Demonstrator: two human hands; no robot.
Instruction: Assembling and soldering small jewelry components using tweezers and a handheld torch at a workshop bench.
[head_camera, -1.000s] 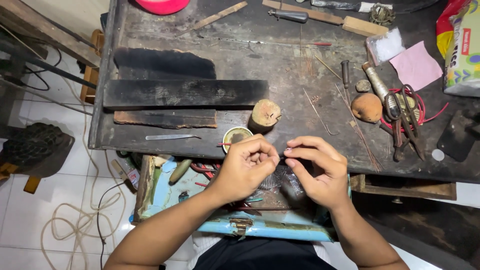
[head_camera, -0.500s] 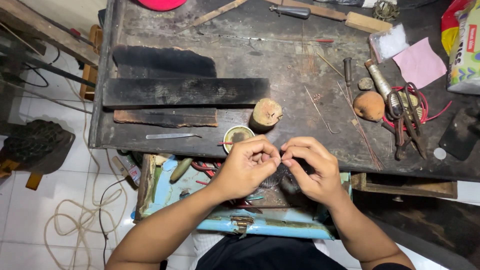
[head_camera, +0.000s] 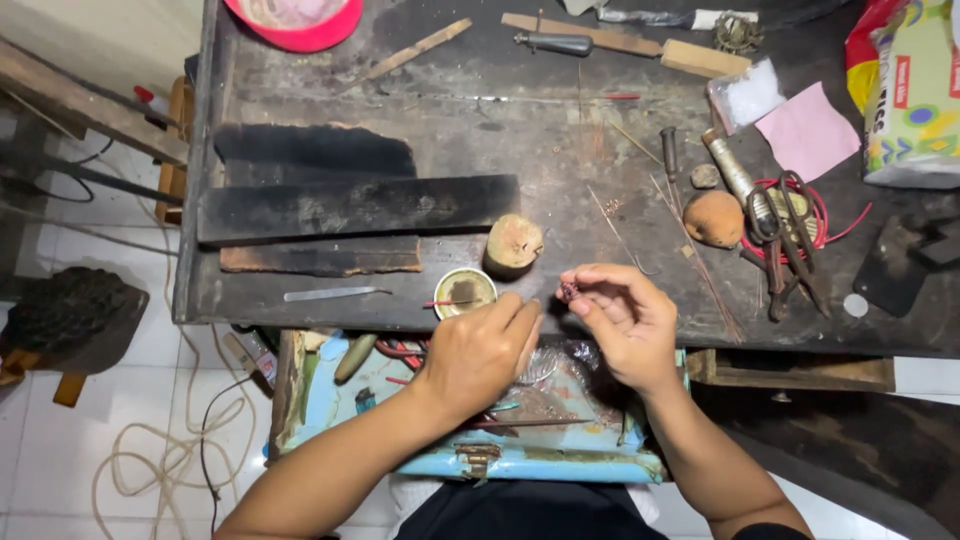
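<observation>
Nearest to me, an open light-blue drawer (head_camera: 330, 400) juts out below the table edge, crowded with small tools and foil scraps. Above it my left hand (head_camera: 480, 350) is curled loosely, its fingertips reaching toward a small round tin (head_camera: 465, 291) that sits just at the table's front edge; a thin red-tipped stick (head_camera: 440, 303) lies across the tin's rim, and my fingers seem to be pinching its end, though I cannot tell for sure from this angle. My right hand (head_camera: 622, 322) is just beside it, a small gap between the two. Its thumb and forefinger are clamped on a tiny reddish bead-like piece (head_camera: 569, 291), held up at the fingertips on the side facing my left hand, just above the table edge and to the right of the tin.

Just past the tin stands a short wooden stump (head_camera: 514, 243). To the left a slim metal blade (head_camera: 330, 294) lies flat near a stack of charred black boards (head_camera: 350, 205). To the right, thin wires (head_camera: 690, 250) fan across the dark table (head_camera: 520, 130), beside a round orange-brown lump (head_camera: 714, 218) and pliers (head_camera: 785, 235) resting on a coil of red wire (head_camera: 835, 225). Further back lie a pink paper square (head_camera: 806, 131), a wooden-handled tool (head_camera: 630, 42) and a red bowl (head_camera: 300, 25) at the far edge.
</observation>
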